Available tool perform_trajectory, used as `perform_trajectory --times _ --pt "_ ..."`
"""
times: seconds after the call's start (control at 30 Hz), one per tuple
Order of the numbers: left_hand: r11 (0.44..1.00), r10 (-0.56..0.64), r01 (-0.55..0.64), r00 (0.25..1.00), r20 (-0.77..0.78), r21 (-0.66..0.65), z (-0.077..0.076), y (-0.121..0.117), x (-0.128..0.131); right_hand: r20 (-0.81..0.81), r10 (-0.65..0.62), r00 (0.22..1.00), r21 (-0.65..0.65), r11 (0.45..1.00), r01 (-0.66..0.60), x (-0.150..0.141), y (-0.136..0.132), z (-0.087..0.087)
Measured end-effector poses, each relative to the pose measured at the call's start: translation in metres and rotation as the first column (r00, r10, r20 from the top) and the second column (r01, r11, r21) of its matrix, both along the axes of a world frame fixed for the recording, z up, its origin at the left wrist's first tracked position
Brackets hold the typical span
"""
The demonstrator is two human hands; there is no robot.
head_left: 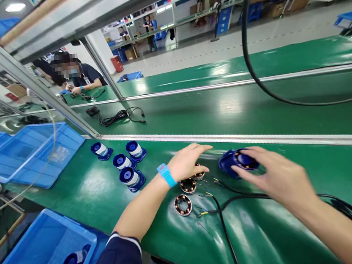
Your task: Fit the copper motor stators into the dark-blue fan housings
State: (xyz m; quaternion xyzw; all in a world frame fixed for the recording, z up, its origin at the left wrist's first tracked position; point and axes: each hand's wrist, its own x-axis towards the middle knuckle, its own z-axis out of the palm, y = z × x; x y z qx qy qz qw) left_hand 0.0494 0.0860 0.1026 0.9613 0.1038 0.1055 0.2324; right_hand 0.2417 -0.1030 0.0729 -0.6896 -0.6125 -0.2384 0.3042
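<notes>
My left hand (186, 163), with a blue wristband, is over the bench with fingers stretched out and thumb apart. Partly hidden beneath it is a copper-wound stator ring (198, 171); two more stator rings (183, 205) lie in front, with thin wires and black cables (219, 205) beside them. Thumb and fingers of my right hand (274, 173) close around a dark blue plastic housing (229, 165), tilted and slightly blurred. Some copper colour shows inside its opening. Several similar blue housings with white labels (131, 177) stand upright to the left.
A blue bin (93, 239) at lower left holds more housings. Other blue bins (49, 163) sit at the left edge. Coiled black cable (117, 117) lies beyond the metal rail (195, 137). A black cable (245, 43) hangs at right. Across the line, a person (88, 76) works.
</notes>
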Motion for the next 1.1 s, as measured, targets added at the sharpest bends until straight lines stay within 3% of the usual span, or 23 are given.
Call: perform_trajectory --times 0.1,0.2,0.27,0.33,0.4,0.57,0.63,0.7,0.77,0.83,0.97,1.03,1.1 --pt "0.95 0.236 -0.242 0.97 0.054 0.196 0.02 0.021 -0.046 -0.025 -0.124 0.992 0.07 0.99 0.126 0.015 -0.005 0.009" --pt "0.771 0.544 -0.504 0.839 0.007 0.39 0.034 0.054 -0.088 -0.03 -0.101 0.994 -0.067 0.993 0.099 0.029 -0.005 -0.001" --pt "0.659 0.686 -0.566 0.723 -0.086 0.496 0.037 0.078 -0.111 -0.05 -0.091 0.995 -0.128 0.988 0.084 0.036 -0.006 -0.01" --pt "0.617 0.745 -0.551 0.639 -0.192 0.561 0.037 0.101 -0.131 -0.086 -0.151 0.985 -0.087 0.986 0.143 0.042 -0.008 -0.014" --pt "0.638 0.746 -0.522 0.6 -0.288 0.566 0.035 0.121 -0.146 -0.097 -0.195 0.976 -0.047 0.98 0.191 0.052 -0.009 -0.014" --pt "0.751 0.652 -0.473 0.643 -0.402 0.46 0.026 0.141 -0.154 0.023 -0.185 0.983 -0.25 0.95 0.184 0.076 -0.002 -0.01" --pt "0.776 0.62 -0.46 0.683 -0.386 0.431 0.022 0.133 -0.145 0.047 -0.136 0.99 -0.205 0.968 0.143 0.065 0.003 -0.003" --pt "0.8 0.584 -0.446 0.733 -0.349 0.401 0.017 0.118 -0.131 -0.034 0.028 0.999 -0.195 0.98 -0.034 0.035 0.01 0.0" --pt "0.836 0.524 -0.419 0.801 -0.289 0.355 0.013 0.1 -0.112 -0.161 0.208 0.965 -0.297 0.922 -0.248 -0.004 0.019 -0.007" --pt "0.872 0.457 -0.387 0.863 -0.215 0.301 0.009 0.084 -0.092 -0.259 0.271 0.927 -0.396 0.846 -0.357 -0.039 0.031 -0.021" --pt "0.938 0.339 -0.333 0.939 -0.058 0.101 -0.003 0.065 -0.058 -0.348 0.266 0.899 -0.378 0.838 -0.394 -0.067 0.05 -0.042" --pt "0.963 0.267 -0.267 0.964 -0.01 -0.027 -0.009 0.058 -0.045 -0.335 0.272 0.902 -0.305 0.874 -0.377 -0.062 0.048 -0.035" --pt "0.974 0.202 -0.2 0.979 0.001 -0.11 -0.016 0.049 -0.033 -0.293 0.271 0.917 -0.175 0.927 -0.331 -0.052 0.041 -0.017"
